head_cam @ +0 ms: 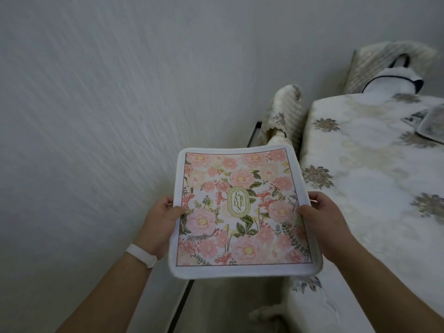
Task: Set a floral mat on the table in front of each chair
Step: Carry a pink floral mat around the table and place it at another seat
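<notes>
In the head view, a floral mat (240, 212) was held level in the air just left of the cloth-covered table (360, 169), not laid on it. Its right border was seen overlapping the table's left edge. The printed side was turned upward, with pink blooms, a white padded border and an oval label reading GARDEN at the middle.

The mat's left edge was gripped by the left hand (161, 219), thumb pressed on top and fingers curled underneath. The right edge, on the side nearer the table, was pinched the same way by the right hand (322, 219). A white wristband (141, 255) was worn on the left wrist.

A chair (286, 111) under a pale patterned cover was seen at the table's far left corner. A second covered chair (384, 61) was seen at the table's far end. A pale wall (96, 116) was shown well left of the table.
</notes>
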Motion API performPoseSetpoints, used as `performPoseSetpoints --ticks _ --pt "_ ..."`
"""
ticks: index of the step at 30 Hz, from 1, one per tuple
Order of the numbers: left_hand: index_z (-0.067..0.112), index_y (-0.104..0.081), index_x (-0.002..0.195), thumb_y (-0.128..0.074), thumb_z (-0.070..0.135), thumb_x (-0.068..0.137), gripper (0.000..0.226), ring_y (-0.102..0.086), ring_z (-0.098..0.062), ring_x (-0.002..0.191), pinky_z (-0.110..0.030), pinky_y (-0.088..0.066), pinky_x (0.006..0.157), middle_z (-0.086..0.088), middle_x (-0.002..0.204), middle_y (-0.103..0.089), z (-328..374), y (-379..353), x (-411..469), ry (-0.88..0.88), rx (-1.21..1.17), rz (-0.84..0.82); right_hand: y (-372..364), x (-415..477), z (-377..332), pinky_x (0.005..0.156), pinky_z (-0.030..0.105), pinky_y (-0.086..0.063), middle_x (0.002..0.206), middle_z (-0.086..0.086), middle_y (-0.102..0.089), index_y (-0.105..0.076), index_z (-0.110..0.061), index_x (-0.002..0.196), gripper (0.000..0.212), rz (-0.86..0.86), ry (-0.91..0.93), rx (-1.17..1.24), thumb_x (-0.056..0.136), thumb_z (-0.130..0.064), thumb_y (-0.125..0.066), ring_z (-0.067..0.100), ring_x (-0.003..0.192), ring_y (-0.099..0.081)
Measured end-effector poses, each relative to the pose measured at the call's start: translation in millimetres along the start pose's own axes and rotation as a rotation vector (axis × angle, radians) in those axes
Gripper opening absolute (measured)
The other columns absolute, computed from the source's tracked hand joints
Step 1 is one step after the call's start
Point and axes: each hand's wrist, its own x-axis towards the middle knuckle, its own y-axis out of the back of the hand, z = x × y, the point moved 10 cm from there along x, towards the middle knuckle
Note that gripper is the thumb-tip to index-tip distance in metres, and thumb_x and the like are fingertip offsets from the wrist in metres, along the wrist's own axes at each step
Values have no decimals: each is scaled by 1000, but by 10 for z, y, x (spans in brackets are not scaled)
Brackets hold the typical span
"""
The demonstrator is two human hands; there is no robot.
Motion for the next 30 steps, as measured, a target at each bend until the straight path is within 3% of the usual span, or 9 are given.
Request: performPoseSetpoints --ticks 9,14,18,22,27,30 --pt "9 -61 96 -57 0 91 11 -72 -24 77 -43 -58 70 -11 91 -73 339 -866 778 -94 104 -214 419 278 62 78 51 -58 96 1 -70 -60 -23 104 22 238 -109 41 89 -10 -54 26 83 -69" --pt "7 -60 96 -58 -1 90 10 -71 -33 81 -46 -58 71 -16 90 -73 562 -1389 1495 -62 85 -414 520 557 144 78 51 -58 94 2 -71 -61 -22 101 19 399 -177 127 90 -9 -53 27 82 -71" --pt "11 -61 95 -58 0 91 12 -72 -32 81 -47 -58 71 -14 92 -73 749 -1772 2143 -62 133 -542 367 850 106 76 47 -58 96 0 -70 -59 -21 106 20 522 -236 160 91 -10 -53 24 83 -69" --pt "9 -59 97 -58 -1 90 12 -69 -36 88 -50 -57 75 -19 100 -69 821 -2238 2607 -15 185 -708 322 926 26 64 36 -54 96 1 -69 -58 -18 110 22 650 -263 184 91 -9 -54 22 81 -68" --pt "10 -56 94 -55 -2 91 13 -67 -35 82 -48 -57 72 -17 94 -67 894 -2918 2591 14 229 -897 527 643 58 67 38 -56 98 1 -69 -57 -19 111 23 825 -307 228 89 -10 -55 22 81 -68" --pt "9 -57 94 -55 -2 91 12 -70 -30 75 -40 -58 60 -15 91 -70 853 -3258 2436 29 261 -984 666 417 164 67 39 -56 98 2 -69 -57 -19 111 23 914 -337 277 90 -10 -55 23 81 -68"
